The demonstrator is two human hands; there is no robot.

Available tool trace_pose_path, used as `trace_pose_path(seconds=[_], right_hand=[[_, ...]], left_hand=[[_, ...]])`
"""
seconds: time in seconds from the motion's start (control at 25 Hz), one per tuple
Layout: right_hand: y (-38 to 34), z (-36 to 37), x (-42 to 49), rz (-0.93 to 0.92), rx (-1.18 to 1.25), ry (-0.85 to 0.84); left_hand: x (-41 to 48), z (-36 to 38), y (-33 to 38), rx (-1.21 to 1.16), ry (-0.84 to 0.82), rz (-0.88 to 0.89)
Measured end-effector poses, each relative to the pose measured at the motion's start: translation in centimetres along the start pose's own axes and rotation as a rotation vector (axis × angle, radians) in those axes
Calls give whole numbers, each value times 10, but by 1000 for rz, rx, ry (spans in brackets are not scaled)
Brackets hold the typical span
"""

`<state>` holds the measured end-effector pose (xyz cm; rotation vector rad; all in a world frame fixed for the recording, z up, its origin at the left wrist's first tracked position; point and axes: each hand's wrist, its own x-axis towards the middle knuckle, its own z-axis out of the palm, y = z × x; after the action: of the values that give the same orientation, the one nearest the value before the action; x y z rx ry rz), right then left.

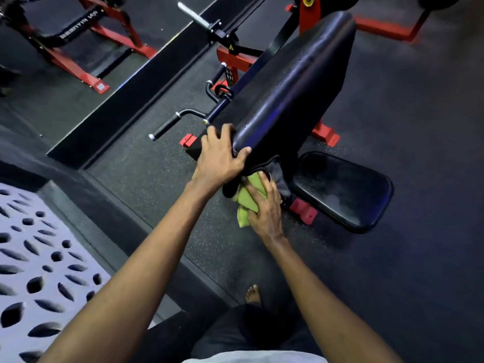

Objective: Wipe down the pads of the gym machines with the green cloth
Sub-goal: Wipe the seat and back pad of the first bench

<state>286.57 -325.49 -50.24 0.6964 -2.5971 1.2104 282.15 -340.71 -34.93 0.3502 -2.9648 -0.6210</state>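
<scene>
Two black pads show on the machine: one long pad (pixel 296 82), tilted and running from the upper right down toward the middle, and one seat pad (pixel 343 189) lower on the right, well below the long one's near end. There is one green cloth (pixel 243 217), and two bare hands are at work on the long pad.

The left hand (pixel 220 153) grips the near end of the long pad. Its fingers are curled over the far edge and the thumb is pressed onto the top face, so the hand wraps the pad's end.

The right hand (pixel 264 208) holds the green cloth bunched up. The thumb is closed across it and the fingers are laid over it, pushing it against the underside of the long pad's near end, just beside the left wrist. A loose fold of cloth hangs below the palm.

One black handlebar (pixel 167 125) with a rubber grip juts out to the left of the pad. Three red feet (pixel 188 140) of the frame sit on the speckled dark floor (pixel 146 179) — one left of the pad, one right, one under the seat. One bare foot (pixel 252 294) stands near the bottom, and a pale panel with oval holes (pixel 39 258) fills the lower left.
</scene>
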Motion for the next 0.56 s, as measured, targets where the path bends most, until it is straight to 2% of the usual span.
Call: trace_pose_path(seconds=[0.16,0.28,0.36,0.48,0.56], right_hand=[[-4,7,-7,116,279,65],[4,7,-5,357,478,202],[11,6,14,473,540,234],[16,4,48,416,558,274],[31,-2,75,475,588,316]], left_hand=[[-4,3,8,-42,0,-55],[-1,-2,11,-49,-34,-64],[1,-4,15,-47,-59,-97],[4,-6,25,-36,-91,-154],[12,-9,34,-88,-45,-231]])
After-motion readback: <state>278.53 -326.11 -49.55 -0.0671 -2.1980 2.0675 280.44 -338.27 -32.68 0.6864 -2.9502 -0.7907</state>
